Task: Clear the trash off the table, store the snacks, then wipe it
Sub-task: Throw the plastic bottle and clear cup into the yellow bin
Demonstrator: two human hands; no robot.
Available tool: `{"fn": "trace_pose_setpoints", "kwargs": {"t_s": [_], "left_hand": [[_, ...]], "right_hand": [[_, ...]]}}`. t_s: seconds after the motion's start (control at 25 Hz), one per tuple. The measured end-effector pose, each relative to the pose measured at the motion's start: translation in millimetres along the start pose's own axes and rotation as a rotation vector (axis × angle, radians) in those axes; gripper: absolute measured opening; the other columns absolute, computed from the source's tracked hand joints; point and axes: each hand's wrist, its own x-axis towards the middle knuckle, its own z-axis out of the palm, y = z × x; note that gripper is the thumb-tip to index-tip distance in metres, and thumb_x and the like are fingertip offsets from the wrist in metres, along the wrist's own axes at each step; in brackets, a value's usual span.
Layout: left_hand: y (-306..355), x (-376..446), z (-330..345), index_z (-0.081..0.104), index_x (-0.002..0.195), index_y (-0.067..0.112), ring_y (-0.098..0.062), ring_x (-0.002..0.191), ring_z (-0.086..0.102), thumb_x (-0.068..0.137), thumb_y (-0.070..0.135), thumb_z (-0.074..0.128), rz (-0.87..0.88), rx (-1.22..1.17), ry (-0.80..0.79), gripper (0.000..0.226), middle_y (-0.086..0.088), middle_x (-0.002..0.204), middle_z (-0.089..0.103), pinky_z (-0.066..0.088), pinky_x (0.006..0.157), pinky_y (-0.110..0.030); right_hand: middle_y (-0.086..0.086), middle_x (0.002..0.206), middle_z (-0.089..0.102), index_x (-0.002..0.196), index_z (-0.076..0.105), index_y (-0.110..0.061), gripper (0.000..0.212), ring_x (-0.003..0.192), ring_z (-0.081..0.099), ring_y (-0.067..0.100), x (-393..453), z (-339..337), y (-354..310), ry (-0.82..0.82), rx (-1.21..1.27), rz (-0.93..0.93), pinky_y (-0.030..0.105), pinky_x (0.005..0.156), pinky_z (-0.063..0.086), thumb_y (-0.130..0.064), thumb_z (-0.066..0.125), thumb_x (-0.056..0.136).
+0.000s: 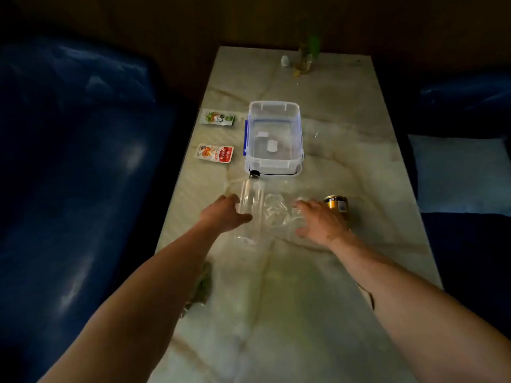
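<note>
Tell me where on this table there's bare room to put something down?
Bare marble lies near the person between the two forearms, right of the tub out to the table edge, and beyond the tub up to the plant. It is crowded around the hands: bottle, crumpled plastic, can. Two packets fill the left edge.

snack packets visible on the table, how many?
2: green packet left of the clear container, far end; red packet nearer, same side. The container holds two small pale items, unidentifiable.

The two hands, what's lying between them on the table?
In the head view, a clear bottle and crumpled clear plastic lie between the left hand and right hand.
</note>
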Motion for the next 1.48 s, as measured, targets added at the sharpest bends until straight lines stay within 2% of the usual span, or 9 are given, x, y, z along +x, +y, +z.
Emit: {"fn": "trace_pose_setpoints", "kwargs": {"t_s": [0.28, 0.44, 0.68, 0.84, 0.92, 1.12, 1.2, 1.36, 1.48], "left_hand": [[3, 37, 22, 0.023, 0.143, 0.026, -0.040, 0.121, 0.053, 0.068, 0.053, 0.077, -0.088, -0.250, -0.081, 0.096, -0.018, 0.142, 0.039, 0.047, 0.101, -0.054], [1, 47, 34, 0.024, 0.142, 0.022, -0.037, 0.117, 0.055, 0.068, 0.043, 0.081, -0.074, -0.416, -0.092, 0.096, -0.018, 0.135, 0.051, 0.049, 0.098, -0.045], [-7, 52, 46, 0.023, 0.142, 0.025, -0.036, 0.106, 0.061, 0.071, 0.041, 0.077, -0.124, -0.531, -0.103, 0.091, -0.020, 0.118, 0.064, 0.051, 0.089, -0.039], [-9, 41, 45, 0.025, 0.142, 0.027, -0.035, 0.102, 0.064, 0.072, 0.038, 0.076, -0.187, -0.649, -0.080, 0.088, -0.020, 0.115, 0.066, 0.054, 0.084, -0.038], [-11, 33, 44, 0.030, 0.140, 0.028, -0.038, 0.103, 0.064, 0.072, 0.037, 0.076, -0.243, -0.745, -0.055, 0.083, -0.019, 0.119, 0.064, 0.054, 0.085, -0.042], [-11, -8, 35, 0.039, 0.135, 0.027, -0.021, 0.070, 0.057, 0.078, 0.032, 0.073, -0.320, -1.124, -0.078, 0.067, -0.010, 0.098, 0.064, 0.047, 0.054, -0.029], [-7, -31, 34, 0.042, 0.132, 0.028, -0.020, 0.071, 0.056, 0.080, 0.029, 0.071, -0.297, -1.205, -0.107, 0.059, -0.006, 0.094, 0.064, 0.047, 0.057, -0.029], [-3, -84, 47, 0.047, 0.130, 0.031, -0.026, 0.086, 0.061, 0.082, 0.031, 0.069, -0.241, -1.344, -0.176, 0.053, -0.009, 0.109, 0.065, 0.052, 0.063, -0.033], [1, -123, 65, 0.049, 0.128, 0.034, -0.031, 0.095, 0.064, 0.082, 0.032, 0.069, -0.183, -1.393, -0.254, 0.050, -0.010, 0.115, 0.065, 0.054, 0.069, -0.037]], "right_hand": [[0.001, 0.152, 0.031, 0.148, 0.018, -0.035, 0.098, 0.138, 0.031, 0.028, 69, 12, -8, -0.177, -0.074, 0.007, 0.051, 0.105, 0.036, -0.040, 0.077, 0.069], [-0.001, 0.154, 0.030, 0.149, 0.019, -0.036, 0.096, 0.140, 0.029, 0.027, 94, 24, -17, -0.203, -0.113, -0.034, 0.052, 0.109, 0.030, -0.049, 0.073, 0.071], [0.001, 0.147, 0.043, 0.144, 0.030, -0.033, 0.084, 0.138, 0.033, 0.026, 106, 28, -27, -0.194, -0.163, -0.050, 0.057, 0.114, 0.020, -0.043, 0.072, 0.072], [0.004, 0.141, 0.048, 0.143, 0.035, -0.030, 0.078, 0.132, 0.041, 0.027, 94, 22, -28, -0.105, -0.080, -0.067, 0.047, 0.111, 0.033, -0.042, 0.070, 0.073], [0.004, 0.137, 0.052, 0.139, 0.038, -0.031, 0.074, 0.126, 0.046, 0.028, 82, 19, -30, -0.037, -0.006, -0.044, 0.043, 0.102, 0.041, -0.046, 0.069, 0.073], [-0.007, 0.114, 0.060, 0.117, 0.049, -0.039, 0.066, 0.103, 0.060, 0.018, 35, 15, -35, 0.058, 0.416, 0.136, 0.034, 0.080, 0.049, -0.076, 0.061, 0.063], [-0.009, 0.104, 0.062, 0.109, 0.055, -0.037, 0.066, 0.094, 0.062, 0.015, 12, 16, -35, 0.073, 0.594, 0.224, 0.033, 0.079, 0.050, -0.083, 0.056, 0.062], [-0.003, 0.098, 0.072, 0.092, 0.063, -0.034, 0.046, 0.089, 0.067, 0.017, -48, 32, -24, 0.177, 0.939, 0.385, 0.041, 0.084, 0.055, -0.074, 0.061, 0.068], [-0.005, 0.093, 0.071, 0.089, 0.063, -0.038, 0.043, 0.072, 0.065, 0.012, -106, 47, -13, 0.215, 1.152, 0.476, 0.036, 0.064, 0.059, -0.073, 0.064, 0.064]]}}
